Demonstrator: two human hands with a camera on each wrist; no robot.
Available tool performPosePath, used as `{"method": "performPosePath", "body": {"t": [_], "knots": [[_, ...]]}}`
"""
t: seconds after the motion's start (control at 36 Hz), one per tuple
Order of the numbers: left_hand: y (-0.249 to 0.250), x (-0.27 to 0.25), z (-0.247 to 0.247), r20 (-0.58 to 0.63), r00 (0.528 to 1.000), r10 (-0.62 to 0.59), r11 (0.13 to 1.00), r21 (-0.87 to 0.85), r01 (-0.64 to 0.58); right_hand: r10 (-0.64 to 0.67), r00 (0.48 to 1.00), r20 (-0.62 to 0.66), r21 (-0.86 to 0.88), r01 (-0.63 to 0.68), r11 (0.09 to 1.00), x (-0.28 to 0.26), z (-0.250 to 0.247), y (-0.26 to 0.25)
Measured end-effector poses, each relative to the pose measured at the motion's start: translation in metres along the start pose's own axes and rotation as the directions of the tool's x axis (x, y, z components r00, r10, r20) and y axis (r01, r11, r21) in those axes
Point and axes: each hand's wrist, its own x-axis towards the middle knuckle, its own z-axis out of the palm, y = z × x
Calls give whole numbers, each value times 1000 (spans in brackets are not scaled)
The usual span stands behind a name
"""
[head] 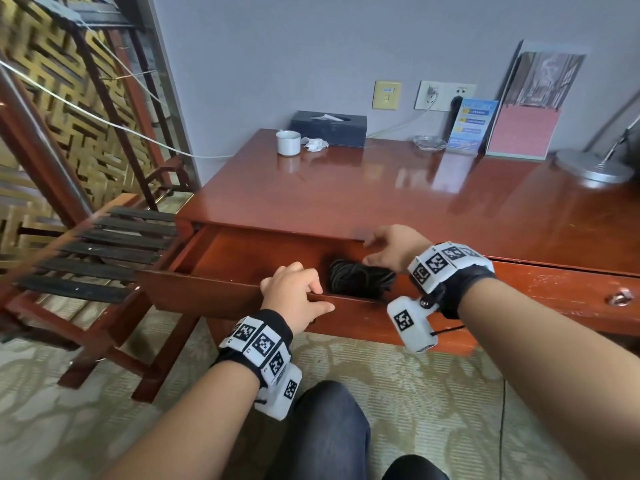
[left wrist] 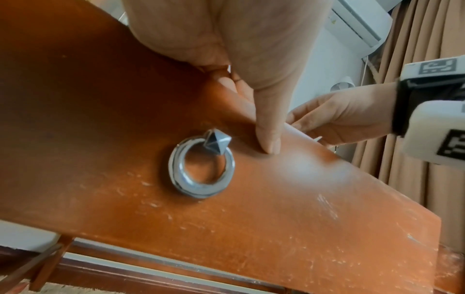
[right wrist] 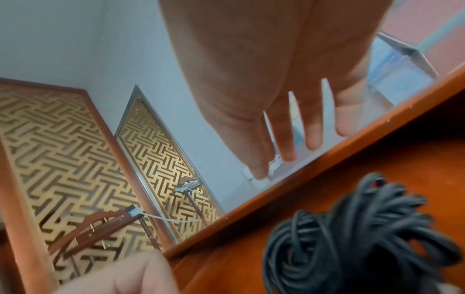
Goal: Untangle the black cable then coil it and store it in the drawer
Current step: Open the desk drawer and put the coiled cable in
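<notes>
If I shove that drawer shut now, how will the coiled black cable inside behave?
The coiled black cable looks soft and floppy, so it would likely slump or slide, not roll. Its loops look loose and untied, so a hard shove may spread them. It lies low in the open wooden drawer, so it probably won't snag the desk edge.

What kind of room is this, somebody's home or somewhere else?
Probably a hotel room: a polished wooden desk carries a tissue box, a blue information card and an ashtray.
</notes>
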Motion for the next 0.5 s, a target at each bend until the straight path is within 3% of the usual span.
{"method": "performPosePath", "body": {"t": [0.14, 0.25, 0.33, 0.42, 0.5], "knots": [[2, 14, -2, -12, 999, -31, 999, -22, 30, -50, 988, -148, -40, 45, 998, -1, 1, 18], [0, 25, 2, -52, 999, -4, 1000, -29, 2, -108, 994, -18, 27, 109, 994, -6, 6, 26], [-1, 34, 4, -58, 998, 8, 1000, 23, -7, -80, 993, 83, -70, 86, 994, -6, 16, 30], [0, 45, 4, -50, 997, 55, 994, 92, -50, -45, 995, 87, -159, 58, 986, -1, 28, 39], [2, 59, 2, 34, 996, 87, 986, 139, -91, -39, 999, 22, -222, 42, 974, 3, 37, 48]]}}
